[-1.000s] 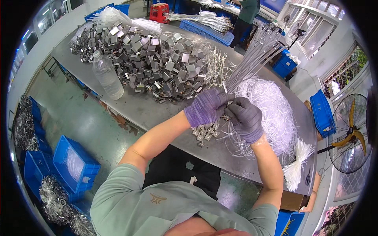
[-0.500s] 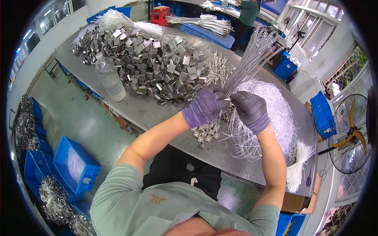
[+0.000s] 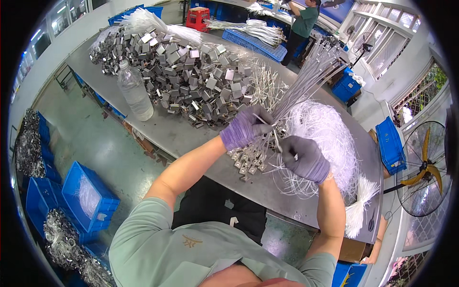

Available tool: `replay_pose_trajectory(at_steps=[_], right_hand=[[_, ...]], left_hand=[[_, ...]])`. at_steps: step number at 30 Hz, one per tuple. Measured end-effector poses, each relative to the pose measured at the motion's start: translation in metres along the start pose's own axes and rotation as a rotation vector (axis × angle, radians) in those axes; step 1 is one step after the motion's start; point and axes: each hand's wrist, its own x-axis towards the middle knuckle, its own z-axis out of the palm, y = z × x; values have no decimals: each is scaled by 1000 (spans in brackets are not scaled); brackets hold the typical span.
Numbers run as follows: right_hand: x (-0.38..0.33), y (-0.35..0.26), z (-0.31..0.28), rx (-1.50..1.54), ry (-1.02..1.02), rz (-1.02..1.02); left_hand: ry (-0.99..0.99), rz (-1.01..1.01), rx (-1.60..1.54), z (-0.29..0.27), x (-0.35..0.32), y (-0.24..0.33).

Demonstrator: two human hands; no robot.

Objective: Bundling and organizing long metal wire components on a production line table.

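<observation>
My left hand (image 3: 244, 128), in a purple knit glove, pinches a thin pale strand (image 3: 264, 119) above the near part of the table. My right hand (image 3: 305, 158), gloved in dark grey, is closed lower and to the right, gripping a thin white strand (image 3: 277, 139). Whether both strands are one piece I cannot tell. Just beyond the hands rises a sheaf of long grey strands (image 3: 311, 76). Small square metal pieces (image 3: 249, 163) lie under my left hand. A large loose coil of clear filament (image 3: 330, 138) lies behind my right hand.
A heap of grey metal blocks (image 3: 191, 79) covers the table's far left, beside a clear bottle (image 3: 134, 93). A white strand bundle (image 3: 359, 208) lies at the right edge. Blue bins (image 3: 91, 196) stand at left, a fan (image 3: 424, 167) at right. Another person (image 3: 304, 24) stands far off.
My hands, close together before, are now farther apart. The right has moved down and toward me, with a white strand showing at its fingers. The left has stayed near its place.
</observation>
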Motion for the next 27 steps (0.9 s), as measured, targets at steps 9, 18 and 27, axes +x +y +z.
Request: replay_pose_trajectory(at_steps=[9,18,27], right_hand=[[1,22,13,-306,39,80],[31,1,9,-435,357,-101],[56,6,8,-599,50,165]], left_hand=[[163,154,-5,13,-1,-14],[501,606,546,35,21,-46],[470,548,434,25,18,-67]])
